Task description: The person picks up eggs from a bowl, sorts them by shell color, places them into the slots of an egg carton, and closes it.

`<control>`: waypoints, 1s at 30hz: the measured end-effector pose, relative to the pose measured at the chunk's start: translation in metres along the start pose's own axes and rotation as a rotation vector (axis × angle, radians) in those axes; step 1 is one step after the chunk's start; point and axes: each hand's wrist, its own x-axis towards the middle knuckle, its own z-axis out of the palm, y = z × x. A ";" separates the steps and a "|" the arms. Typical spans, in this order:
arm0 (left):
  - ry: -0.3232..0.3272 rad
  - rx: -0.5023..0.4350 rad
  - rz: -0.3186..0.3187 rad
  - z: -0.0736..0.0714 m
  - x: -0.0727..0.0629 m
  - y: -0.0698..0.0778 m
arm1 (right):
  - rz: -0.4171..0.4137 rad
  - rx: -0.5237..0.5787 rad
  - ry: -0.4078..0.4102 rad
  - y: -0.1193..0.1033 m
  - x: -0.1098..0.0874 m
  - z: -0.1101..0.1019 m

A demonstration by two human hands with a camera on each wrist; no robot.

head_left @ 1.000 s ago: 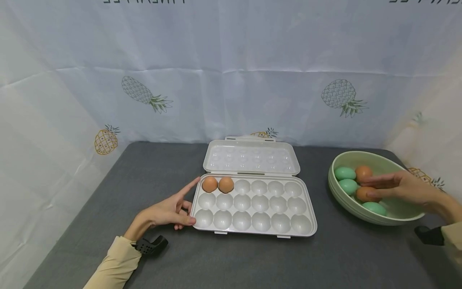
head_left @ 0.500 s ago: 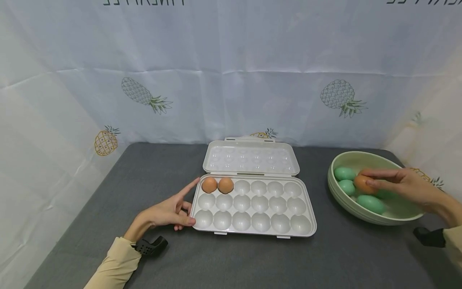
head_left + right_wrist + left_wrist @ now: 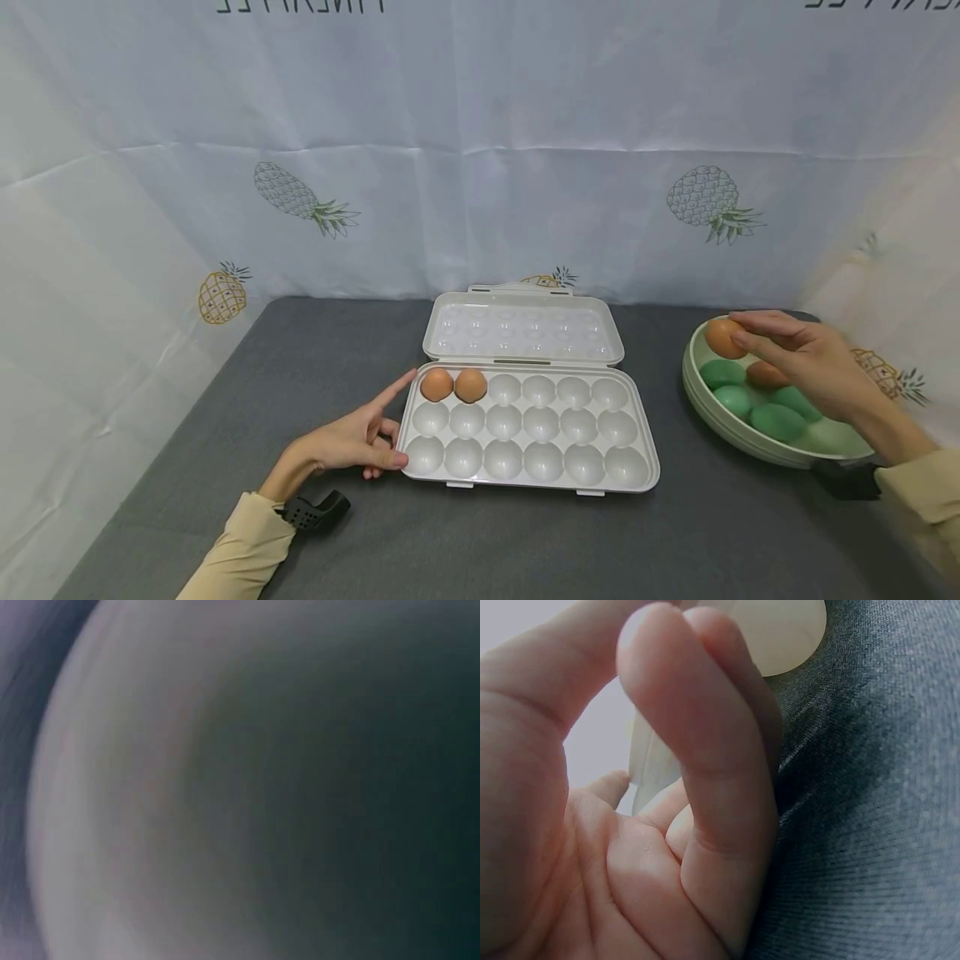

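In the head view my right hand (image 3: 825, 367) pinches a brown egg (image 3: 724, 338) between thumb and fingertips, above the left rim of the pale green bowl (image 3: 757, 446). In the bowl lie several green eggs (image 3: 777, 422) and another brown egg (image 3: 767, 374), partly behind the hand. My left hand (image 3: 348, 437) holds the left edge of the open egg box (image 3: 525, 482); its thumb is on the front corner, the index finger stretches along the side, and the other fingers are curled. Two brown eggs (image 3: 471, 385) sit in the back row's leftmost cups. The right wrist view is blurred.
The box's lid (image 3: 522, 325) lies folded back behind it. A dark grey cloth (image 3: 480, 550) covers the table. White curtains with pineapple prints (image 3: 480, 200) hang behind and at both sides. Each wrist wears a black strap (image 3: 318, 510).
My right hand has lifted the brown egg out of the bowl's middle, up and to the left over the rim. Eggs in the bowl have shifted. My left hand stays in place.
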 end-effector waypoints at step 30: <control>0.005 0.014 0.000 0.000 -0.002 0.001 | -0.145 0.817 0.008 -0.045 0.024 0.045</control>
